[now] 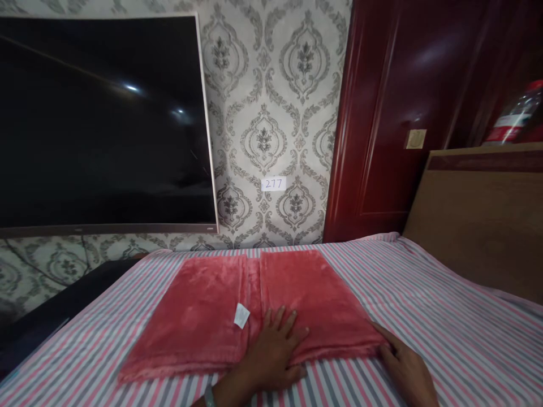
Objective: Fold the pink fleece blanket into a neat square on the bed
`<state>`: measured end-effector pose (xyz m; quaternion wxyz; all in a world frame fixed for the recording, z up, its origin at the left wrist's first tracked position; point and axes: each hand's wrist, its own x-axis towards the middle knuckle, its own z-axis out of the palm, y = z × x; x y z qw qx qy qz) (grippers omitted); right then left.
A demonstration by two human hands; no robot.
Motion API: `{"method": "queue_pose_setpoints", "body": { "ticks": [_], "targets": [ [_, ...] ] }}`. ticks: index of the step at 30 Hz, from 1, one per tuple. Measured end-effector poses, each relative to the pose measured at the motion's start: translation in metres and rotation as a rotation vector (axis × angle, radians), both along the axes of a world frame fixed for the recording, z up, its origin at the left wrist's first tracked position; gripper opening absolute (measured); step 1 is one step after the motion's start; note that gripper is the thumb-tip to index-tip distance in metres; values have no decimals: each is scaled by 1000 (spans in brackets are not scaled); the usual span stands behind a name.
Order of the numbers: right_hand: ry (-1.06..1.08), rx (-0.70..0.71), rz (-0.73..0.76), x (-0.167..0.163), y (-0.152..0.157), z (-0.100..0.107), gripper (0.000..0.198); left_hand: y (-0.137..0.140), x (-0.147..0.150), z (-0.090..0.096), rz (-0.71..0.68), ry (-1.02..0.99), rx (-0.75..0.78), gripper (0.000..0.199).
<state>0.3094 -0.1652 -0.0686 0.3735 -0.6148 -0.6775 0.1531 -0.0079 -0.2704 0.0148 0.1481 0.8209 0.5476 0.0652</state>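
A plush coral-red blanket [199, 311] lies on a striped sheet, with both its sides folded in toward a narrow gap down the middle. A small white label [241, 316] shows on its left half, beside the gap. My left hand [275, 347] rests flat on the near inner part of the right half, fingers spread. At the blanket's near right corner, my right hand [403, 362] has its thumb and fingers around the edge; the fingertips under the cloth are partly hidden.
The striped sheet [424, 299] spreads around the blanket. Behind it stand a patterned wall with a paper marked 277 [274, 183], a large dark television [106, 124] and a dark red door [382, 113]. A brown board [479, 215] and a bottle [515, 116] are at right.
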Motion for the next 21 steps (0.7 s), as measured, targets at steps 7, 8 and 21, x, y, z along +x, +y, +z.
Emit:
{"method": "queue_pose_setpoints", "body": {
  "ticks": [7,8,21],
  "targets": [
    [70,38,124,26,4,0,55,-8,-60,27,131,-220,191,55],
    [89,35,141,33,2,4,56,-12,-83,30,237,-211,267,52],
    [-28,359,714,-149,-60,97,50,-56,-250,33,1102,24,161,62]
  ]
}}
